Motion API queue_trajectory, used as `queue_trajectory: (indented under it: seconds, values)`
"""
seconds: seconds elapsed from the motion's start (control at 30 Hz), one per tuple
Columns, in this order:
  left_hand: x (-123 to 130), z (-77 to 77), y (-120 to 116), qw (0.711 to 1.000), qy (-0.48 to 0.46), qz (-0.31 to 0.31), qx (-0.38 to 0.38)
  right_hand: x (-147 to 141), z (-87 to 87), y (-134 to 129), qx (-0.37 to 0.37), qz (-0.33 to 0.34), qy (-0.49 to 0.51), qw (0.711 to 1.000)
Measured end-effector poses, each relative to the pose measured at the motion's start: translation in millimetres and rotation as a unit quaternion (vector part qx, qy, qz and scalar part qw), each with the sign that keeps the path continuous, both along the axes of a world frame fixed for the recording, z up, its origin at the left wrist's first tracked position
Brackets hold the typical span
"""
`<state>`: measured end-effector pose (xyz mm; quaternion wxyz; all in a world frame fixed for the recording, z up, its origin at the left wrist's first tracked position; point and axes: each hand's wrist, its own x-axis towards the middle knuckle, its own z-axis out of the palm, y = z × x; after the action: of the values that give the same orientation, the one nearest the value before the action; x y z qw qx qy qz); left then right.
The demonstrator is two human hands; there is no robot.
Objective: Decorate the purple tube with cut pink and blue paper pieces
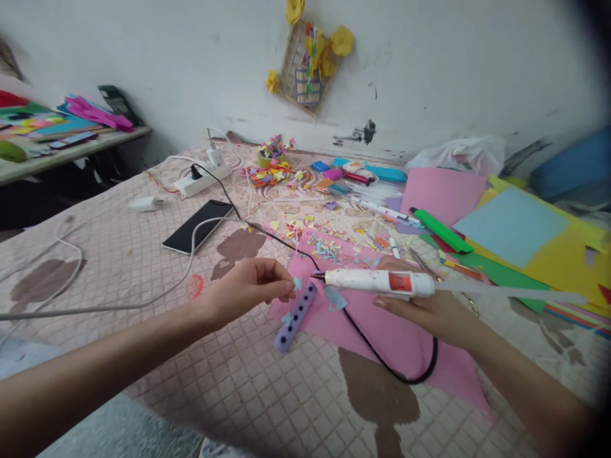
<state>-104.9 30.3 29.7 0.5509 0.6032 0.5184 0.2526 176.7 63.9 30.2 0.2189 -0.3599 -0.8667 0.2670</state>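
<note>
My right hand (420, 312) is wrapped round a white hot glue gun (363, 280), its dark nozzle pointing left and a long glue stick (515, 292) coming out of its back. Just left of the nozzle, my left hand (260, 282) pinches a small light-blue paper piece (296, 283) between thumb and finger. Below them, a purple paper strip (287, 334) with a row of dark dots lies slanted, a light-blue piece on it. Under the glue gun is a pink sheet (382, 331), with another light-blue scrap (335, 298) near the nozzle.
The gun's black cord (367, 346) loops across the pink sheet. Paper clippings (329, 248) lie behind it. A phone (198, 226) and power strip (203, 180) are at left, with white cables. A green cutter (442, 230) and coloured sheets (513, 213) lie at right.
</note>
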Motion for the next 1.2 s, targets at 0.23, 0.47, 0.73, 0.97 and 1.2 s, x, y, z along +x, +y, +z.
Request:
queue_trajectory:
  seconds: [0.23, 0.47, 0.73, 0.97, 1.2]
  values:
    - [-7.3, -0.3, -26.5, 0.963, 0.209, -0.018, 0.171, 7.7, -5.7, 0.6, 0.007, -0.044, -0.043, 0.998]
    - [1.9, -0.7, -30.8, 0.966, 0.210, -0.023, 0.146, 13.9, -10.5, 2.6, 0.006, -0.049, -0.045, 0.998]
    - [-0.8, -2.8, -29.9, 0.962, 0.234, -0.019, 0.139, 10.6, -4.8, 0.0, -0.002, -0.069, -0.070, 0.995]
    - [3.7, 0.1, -33.7, 0.951, 0.268, -0.036, 0.148, 6.7, 0.2, -2.5, -0.005, -0.079, -0.077, 0.994]
    - [8.6, 0.8, -31.3, 0.940, 0.280, -0.073, 0.179, 10.5, -4.4, -0.8, -0.005, -0.083, -0.060, 0.995]
